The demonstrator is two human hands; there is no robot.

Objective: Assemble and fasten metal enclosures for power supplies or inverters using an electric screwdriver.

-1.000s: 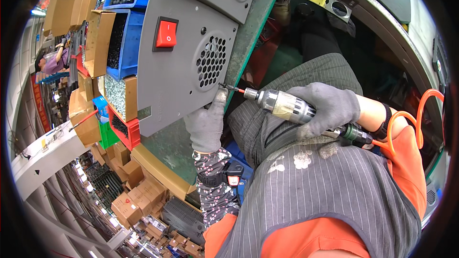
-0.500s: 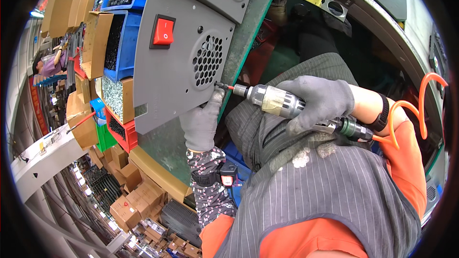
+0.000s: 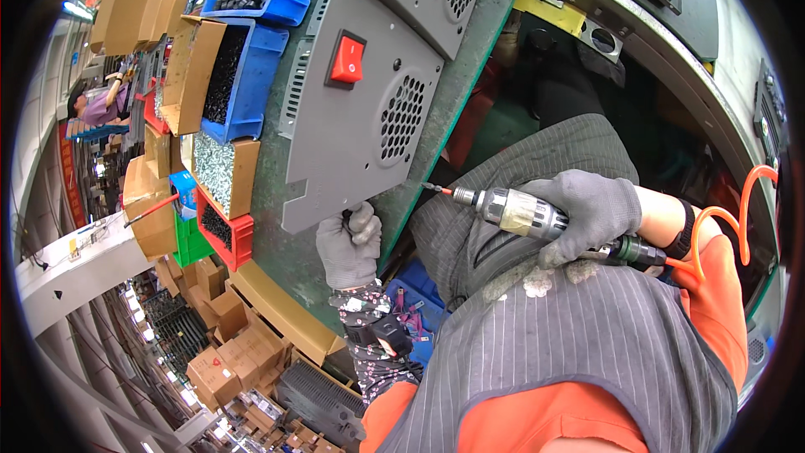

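The left hand (image 3: 349, 245) in its grey glove was clamped on the lower corner of the grey metal panel (image 3: 356, 109) at centre frame, fingertips hidden behind the edge. The right hand (image 3: 587, 211), gloved too, was wrapped tight around one air screwdriver (image 3: 511, 208) at centre right, its bit clear of the panel. One red rocker switch (image 3: 346, 59) and two honeycomb vents showed on the panel. Two blue bins (image 3: 251, 84) sat upper left on the green bench (image 3: 277, 193), contents hard to make out.
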